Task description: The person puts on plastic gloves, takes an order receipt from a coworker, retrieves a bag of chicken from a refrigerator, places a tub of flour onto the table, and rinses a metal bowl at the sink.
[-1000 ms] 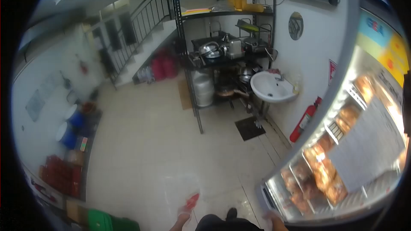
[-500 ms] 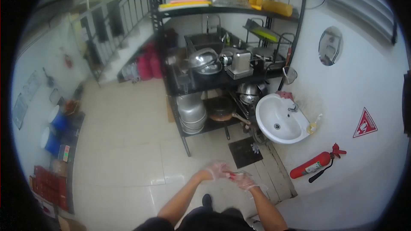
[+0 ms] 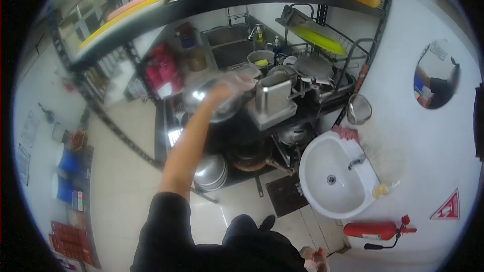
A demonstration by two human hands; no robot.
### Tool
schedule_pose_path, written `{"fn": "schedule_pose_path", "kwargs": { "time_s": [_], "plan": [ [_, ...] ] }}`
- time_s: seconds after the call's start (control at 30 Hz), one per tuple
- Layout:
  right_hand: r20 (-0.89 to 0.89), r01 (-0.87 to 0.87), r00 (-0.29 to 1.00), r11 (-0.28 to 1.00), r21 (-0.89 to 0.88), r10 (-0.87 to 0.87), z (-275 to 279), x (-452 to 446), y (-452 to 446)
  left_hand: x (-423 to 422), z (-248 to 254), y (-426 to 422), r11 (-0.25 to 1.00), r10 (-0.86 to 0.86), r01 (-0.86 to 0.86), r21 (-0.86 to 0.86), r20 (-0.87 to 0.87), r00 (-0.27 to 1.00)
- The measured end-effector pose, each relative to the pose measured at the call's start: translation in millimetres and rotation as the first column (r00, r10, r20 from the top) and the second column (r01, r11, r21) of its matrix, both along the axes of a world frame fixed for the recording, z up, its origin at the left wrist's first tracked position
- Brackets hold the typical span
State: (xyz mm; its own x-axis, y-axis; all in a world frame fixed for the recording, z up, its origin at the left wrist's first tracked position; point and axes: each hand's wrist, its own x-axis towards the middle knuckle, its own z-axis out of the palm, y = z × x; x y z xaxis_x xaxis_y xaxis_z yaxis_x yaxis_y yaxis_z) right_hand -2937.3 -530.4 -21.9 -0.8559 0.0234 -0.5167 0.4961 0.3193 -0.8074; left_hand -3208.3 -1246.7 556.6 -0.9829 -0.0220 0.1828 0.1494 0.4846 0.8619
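Observation:
My left hand (image 3: 241,81), in a clear plastic glove, reaches out over the black shelf (image 3: 222,133). Motion smears its fingers, so their state is unclear. Shiny metal bowls (image 3: 201,93) lie just under and beside it; whether it touches them I cannot tell. To the right of this hand stands an upright rectangular steel container (image 3: 273,94). Down at the bottom edge is my right hand (image 3: 313,259), also gloved and partly cut off. Its fingers are curled around something reddish that I cannot make out.
A white washbasin (image 3: 315,199) and a fire extinguisher (image 3: 370,230) are on the right wall. A rack post (image 3: 113,126) slants along the left. Overhead runs an upper shelf (image 3: 227,0). Pots (image 3: 210,171) and a pan (image 3: 249,163) sit below; a sink (image 3: 229,45) lies behind.
I have come closer to the rack. My hands, together before, are now apart: the left stretches forward to the bowls, while the right has dropped low and toward my body.

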Motion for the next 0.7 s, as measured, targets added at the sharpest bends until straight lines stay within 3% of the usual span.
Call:
{"fn": "schedule_pose_path", "kwargs": {
  "time_s": [0.03,0.07,0.1,0.13,0.2,0.27,0.3,0.37,0.43,0.5,0.7],
  "plan": [
    [-0.023,0.044,0.999,0.995,0.090,-0.042,11,-5,-6,-24,8,-18,0.998,-0.034,0.031,-0.045,-0.062,0.998],
    [-0.047,0.085,0.996,0.990,0.112,-0.080,14,-14,-11,-71,-13,-68,0.928,0.047,-0.017,-0.371,0.072,0.996],
    [-0.067,0.122,0.991,0.983,0.134,-0.114,16,-23,-17,-120,-43,-120,0.751,0.165,-0.015,-0.660,0.166,0.972],
    [-0.086,0.162,0.985,0.977,0.140,-0.151,18,-31,-25,-156,-64,-154,0.755,0.165,-0.017,-0.656,0.164,0.973],
    [-0.106,0.227,0.971,0.963,0.146,-0.213,20,-38,-40,-214,-112,-205,0.647,0.269,-0.032,-0.762,0.188,0.945],
    [-0.111,0.290,0.955,0.945,0.150,-0.275,23,-46,-61,-274,-138,-231,0.506,0.341,-0.011,-0.863,0.188,0.921],
    [-0.114,0.319,0.946,0.935,0.156,-0.304,26,-50,-65,-290,-128,-221,0.433,0.377,-0.007,-0.902,0.174,0.910],
    [-0.125,0.364,0.930,0.917,0.161,-0.347,29,-52,-73,-286,-93,-189,0.560,0.452,0.144,-0.816,0.447,0.772],
    [-0.129,0.413,0.909,0.896,0.165,-0.396,34,-52,-81,-324,-136,-245,0.747,0.427,0.069,-0.661,0.558,0.712],
    [-0.129,0.454,0.890,0.875,0.170,-0.437,38,-47,-90,-338,-159,-276,0.746,0.408,0.103,-0.658,0.574,0.710],
    [-0.134,0.524,0.852,0.829,0.194,-0.507,32,-22,-115,-319,-98,-235,0.780,0.363,0.128,-0.613,0.610,0.704]
  ]
}}
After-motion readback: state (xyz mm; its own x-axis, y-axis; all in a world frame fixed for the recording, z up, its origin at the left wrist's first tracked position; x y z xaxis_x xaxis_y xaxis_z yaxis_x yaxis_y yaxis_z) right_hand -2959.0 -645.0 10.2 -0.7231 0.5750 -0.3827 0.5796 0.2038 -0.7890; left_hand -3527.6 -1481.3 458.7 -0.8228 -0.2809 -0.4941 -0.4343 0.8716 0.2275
